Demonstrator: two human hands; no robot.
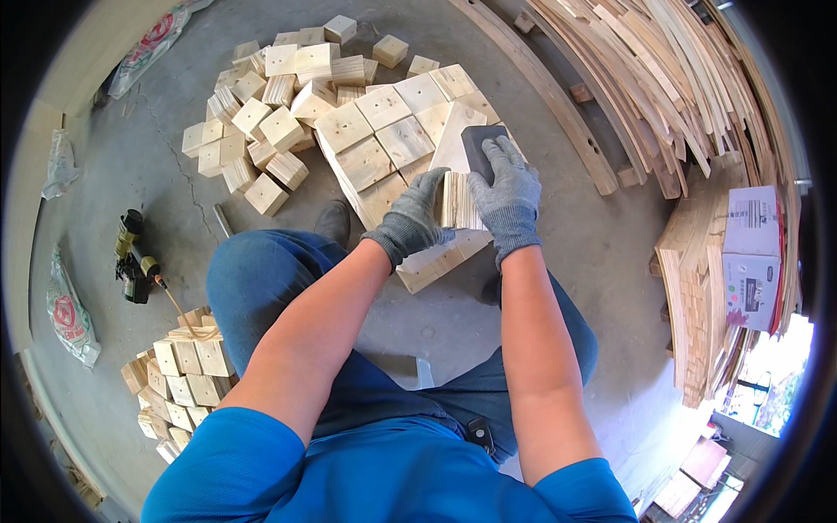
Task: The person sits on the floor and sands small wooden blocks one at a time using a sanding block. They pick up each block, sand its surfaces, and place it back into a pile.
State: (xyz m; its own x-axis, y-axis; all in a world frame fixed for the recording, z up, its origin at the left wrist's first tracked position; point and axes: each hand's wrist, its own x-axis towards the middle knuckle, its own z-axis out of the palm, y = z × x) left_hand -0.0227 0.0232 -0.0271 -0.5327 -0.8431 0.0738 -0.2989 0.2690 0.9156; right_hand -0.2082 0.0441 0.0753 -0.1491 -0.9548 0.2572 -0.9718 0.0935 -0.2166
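Both my hands wear grey knit gloves. With my left hand (410,213), I grip the side of a wooden block (459,202) whose layered edge grain faces me. My right hand (510,193) is closed around a dark grey rectangular block, like a sanding block (476,150), at the far end of the wooden block. I cannot tell whether the two touch. Below them lies a low stack of square wooden blocks (362,164) laid out in rows, between my feet.
Beyond the stack at left is a loose heap of wooden blocks (282,128). More stacked blocks (187,375) stand by my left knee, near a green and black power tool (131,261). Long planks (645,78) and a cardboard box (751,253) are at right. Plastic bags (71,318) lie left.
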